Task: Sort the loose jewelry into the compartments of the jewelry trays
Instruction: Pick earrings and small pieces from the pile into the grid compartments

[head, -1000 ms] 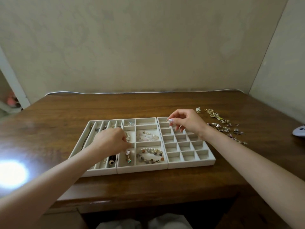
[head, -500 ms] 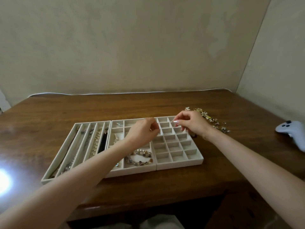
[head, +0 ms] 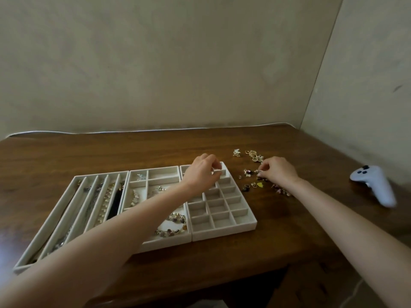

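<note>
Wooden table (head: 289, 241), seen from its near edge. Both bare forearms reach in from the bottom of the view. Three pale jewelry trays stand side by side with walls touching, close to the near edge and toward the left. The slotted tray (head: 100, 173), leftmost, has long narrow channels holding chains, a pearl strand (head: 104, 203) and a black strip (head: 114, 203). The middle tray (head: 166, 243) has mixed compartments; a beaded bracelet (head: 169, 232) lies in the near right one, partly hidden by the left forearm. The grid tray (head: 224, 232), rightmost, is divided into many small square cells, and the visible ones hold nothing. The left hand (head: 201, 172) is poised over the far right cells of the grid tray, fingers curled with the tips drawn together — whether they hold anything cannot be told. Just beyond the grid tray's right wall, the right hand (head: 278, 171) rests among the loose jewelry (head: 253, 155), a scatter of small gold and dark items on the bare wood; its thumb and forefinger pinch a small pale piece (head: 258, 172) at table level. A white game controller (head: 373, 185) lies well apart, near the right edge. A thin white cable (head: 155, 130) runs along the far edge, where the table meets the plain wall.
</note>
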Available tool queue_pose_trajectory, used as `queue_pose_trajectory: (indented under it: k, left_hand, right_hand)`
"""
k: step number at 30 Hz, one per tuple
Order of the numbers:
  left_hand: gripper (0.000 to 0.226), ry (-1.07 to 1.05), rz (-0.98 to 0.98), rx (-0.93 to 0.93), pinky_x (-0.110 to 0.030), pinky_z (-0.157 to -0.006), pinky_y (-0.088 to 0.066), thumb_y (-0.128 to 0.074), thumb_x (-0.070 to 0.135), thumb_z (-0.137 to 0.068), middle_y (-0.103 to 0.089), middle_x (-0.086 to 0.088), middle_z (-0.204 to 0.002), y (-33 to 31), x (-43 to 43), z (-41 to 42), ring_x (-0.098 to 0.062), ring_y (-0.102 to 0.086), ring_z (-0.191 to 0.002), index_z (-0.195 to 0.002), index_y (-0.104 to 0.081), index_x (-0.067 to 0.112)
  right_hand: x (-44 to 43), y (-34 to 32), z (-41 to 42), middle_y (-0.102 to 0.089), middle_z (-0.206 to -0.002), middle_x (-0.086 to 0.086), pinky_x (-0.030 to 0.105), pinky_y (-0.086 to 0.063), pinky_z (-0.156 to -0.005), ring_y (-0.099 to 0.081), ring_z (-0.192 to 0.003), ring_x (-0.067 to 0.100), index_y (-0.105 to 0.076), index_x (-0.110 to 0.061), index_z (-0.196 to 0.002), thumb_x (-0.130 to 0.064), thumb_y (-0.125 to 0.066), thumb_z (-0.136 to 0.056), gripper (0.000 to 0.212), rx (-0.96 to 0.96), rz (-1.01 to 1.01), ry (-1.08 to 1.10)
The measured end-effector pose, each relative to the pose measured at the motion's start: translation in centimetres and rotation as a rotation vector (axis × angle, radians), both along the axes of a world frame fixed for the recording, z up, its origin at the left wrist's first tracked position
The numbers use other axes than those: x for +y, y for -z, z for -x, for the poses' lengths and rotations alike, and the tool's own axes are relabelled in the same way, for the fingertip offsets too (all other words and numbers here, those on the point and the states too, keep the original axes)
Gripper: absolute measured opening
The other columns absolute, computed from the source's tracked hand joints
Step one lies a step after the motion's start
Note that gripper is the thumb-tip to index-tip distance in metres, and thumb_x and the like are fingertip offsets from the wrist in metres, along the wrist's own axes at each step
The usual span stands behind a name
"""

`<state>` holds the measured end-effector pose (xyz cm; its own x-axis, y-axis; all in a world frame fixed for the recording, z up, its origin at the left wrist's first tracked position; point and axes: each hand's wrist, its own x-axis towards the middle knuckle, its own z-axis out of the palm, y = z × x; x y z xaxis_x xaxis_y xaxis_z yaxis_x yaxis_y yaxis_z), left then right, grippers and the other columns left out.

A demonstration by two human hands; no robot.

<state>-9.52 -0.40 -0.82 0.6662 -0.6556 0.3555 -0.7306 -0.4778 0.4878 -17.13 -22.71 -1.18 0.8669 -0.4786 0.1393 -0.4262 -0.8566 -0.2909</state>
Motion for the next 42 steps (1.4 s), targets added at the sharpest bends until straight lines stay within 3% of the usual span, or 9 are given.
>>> queue_pose_trajectory:
  k: [5,11,14,17,19,23,27,35,42]
  left_hand:
    - [0.015,0.013,0.029,-0.021,-0.025,-0.083,-0.046,-0.058,0.018,-0.089,-0.056,-0.001,-0.107,0.2,-0.3,-0.4,-0.015,-0.052,-0.098,-0.103,-0.057,0.014]
    - [0.033,0.072,0.161,0.003,-0.021,-0.077,-0.048,-0.063,0.011,-0.085,-0.056,0.001,-0.107,-0.3,-0.1,-0.6,-0.010,-0.057,-0.089,-0.115,-0.051,0.014]
    - [0.016,0.053,0.183,0.007,-0.023,-0.073,-0.050,-0.066,0.017,-0.084,-0.062,-0.002,-0.098,-0.4,0.7,-1.0,-0.014,-0.059,-0.085,-0.098,-0.060,0.012]
    - [0.005,-0.025,0.165,-0.030,-0.025,-0.072,-0.048,-0.067,0.008,-0.081,-0.063,-0.003,-0.089,-0.5,2.4,-2.0,-0.018,-0.060,-0.082,-0.083,-0.063,0.010]
    - [0.009,-0.098,0.143,-0.062,-0.028,-0.072,-0.048,-0.067,0.006,-0.080,-0.063,-0.003,-0.086,-0.8,3.9,-2.9,-0.019,-0.058,-0.080,-0.075,-0.060,0.008]
    - [0.004,-0.215,0.065,-0.132,-0.028,-0.071,-0.047,-0.066,0.007,-0.081,-0.063,-0.003,-0.085,-1.0,7.0,-4.6,-0.019,-0.058,-0.079,-0.078,-0.063,0.006]
    - [0.007,-0.278,-0.127,-0.166,-0.031,-0.071,-0.051,-0.061,0.010,-0.085,-0.062,-0.002,-0.088,-0.3,9.0,-5.1,-0.018,-0.058,-0.077,-0.078,-0.059,0.010]
    - [0.008,-0.302,-0.314,-0.396,-0.024,-0.067,-0.031,-0.056,0.010,-0.086,-0.063,0.002,-0.094,0.0,9.6,-5.5,-0.019,-0.054,-0.090,-0.086,-0.062,0.015]
    - [0.011,-0.293,-0.476,-0.448,-0.025,-0.082,-0.034,-0.057,0.023,-0.089,-0.063,0.006,-0.105,-0.3,10.9,-6.7,-0.015,-0.049,-0.100,-0.094,-0.067,0.020]
  right_hand:
    - [0.9,-0.9,-0.4,-0.066,-0.099,-0.004,0.028,-0.048,-0.070,-0.059,-0.082,0.010,-0.069,-0.020,-0.097,-0.027,-0.067,-0.085,0.015,-0.120,-0.033,-0.016]
    - [6.6,-3.6,-2.0,-0.064,-0.090,0.003,0.026,-0.053,-0.073,-0.062,-0.083,0.015,-0.061,-0.013,-0.090,-0.008,-0.073,-0.078,0.018,-0.241,-0.500,-0.329]
    - [8.5,-3.5,-2.4,-0.066,-0.083,0.007,0.020,-0.054,-0.062,-0.067,-0.071,0.015,-0.064,-0.003,-0.090,-0.002,-0.072,-0.077,0.015,-0.243,-0.633,-0.413]
    - [8.6,-3.3,-3.2,-0.070,-0.090,0.011,0.024,-0.056,-0.071,-0.070,-0.082,0.021,-0.068,-0.005,-0.093,-0.004,-0.068,-0.081,0.012,-0.195,-0.799,-0.504]
    - [7.7,-3.0,-4.5,-0.069,-0.099,0.009,0.029,-0.057,-0.076,-0.067,-0.090,0.021,-0.070,-0.012,-0.093,-0.008,-0.065,-0.085,0.010,-0.219,-0.738,-0.466]
    - [4.5,-1.8,-7.8,-0.058,-0.124,0.005,0.033,-0.047,-0.094,-0.054,-0.115,0.020,-0.062,-0.017,-0.113,-0.013,-0.060,-0.089,0.024,-0.265,-0.238,-0.185]
    - [2.6,-0.2,-10.0,-0.035,-0.148,0.007,0.046,-0.030,-0.112,-0.029,-0.138,0.028,-0.041,-0.020,-0.139,-0.017,-0.059,-0.090,0.052,-0.068,-0.108,-0.136]
    - [2.9,1.5,-10.9,-0.054,-0.130,0.010,0.039,-0.034,-0.106,-0.039,-0.128,0.030,-0.066,-0.015,-0.114,-0.009,-0.053,-0.092,0.026,-0.130,0.074,-0.079]
    - [2.1,1.6,-9.9,-0.058,-0.122,0.011,0.033,-0.044,-0.095,-0.054,-0.114,0.026,-0.069,-0.011,-0.109,-0.007,-0.057,-0.090,0.023,-0.201,0.007,-0.016]
